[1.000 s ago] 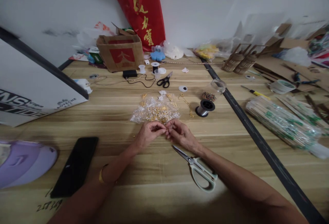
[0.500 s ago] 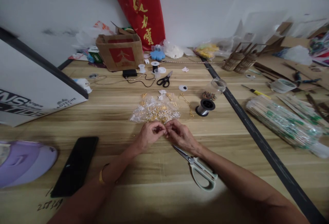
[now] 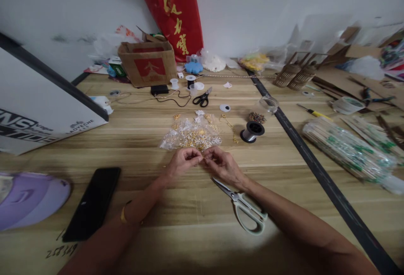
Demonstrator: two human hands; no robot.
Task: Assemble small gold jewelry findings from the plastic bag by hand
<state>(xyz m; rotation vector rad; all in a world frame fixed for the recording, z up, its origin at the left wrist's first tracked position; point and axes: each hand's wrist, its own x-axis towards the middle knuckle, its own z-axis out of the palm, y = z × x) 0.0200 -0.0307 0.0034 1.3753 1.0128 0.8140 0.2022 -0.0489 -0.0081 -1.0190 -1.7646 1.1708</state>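
Note:
My left hand point(image 3: 184, 161) and my right hand point(image 3: 222, 165) meet fingertip to fingertip at the middle of the table, both pinched. Between them shows a tiny gold-coloured bit, too small to name. Just beyond the fingers lies a pile of gold and silver charms point(image 3: 198, 138) on clear plastic bags. A gold chain point(image 3: 229, 127) stretches to the right of the pile, beside a spool of silvery wire point(image 3: 252, 132). White-handled scissors point(image 3: 248, 214) rest under and beside my right forearm, blades toward my hands.
Black scissors point(image 3: 202, 98) and a thread spool point(image 3: 190, 82) lie farther back. Right of the pile stands a clear jar of beads point(image 3: 257, 117). At left are a black phone point(image 3: 93, 203), a purple object point(image 3: 34, 201) and a large box point(image 3: 41, 102). Bagged sticks point(image 3: 347, 148) lie right.
My left hand has shifted very slightly left and its fingers have opened out a little from the right ones. My right hand stays nearly in place.

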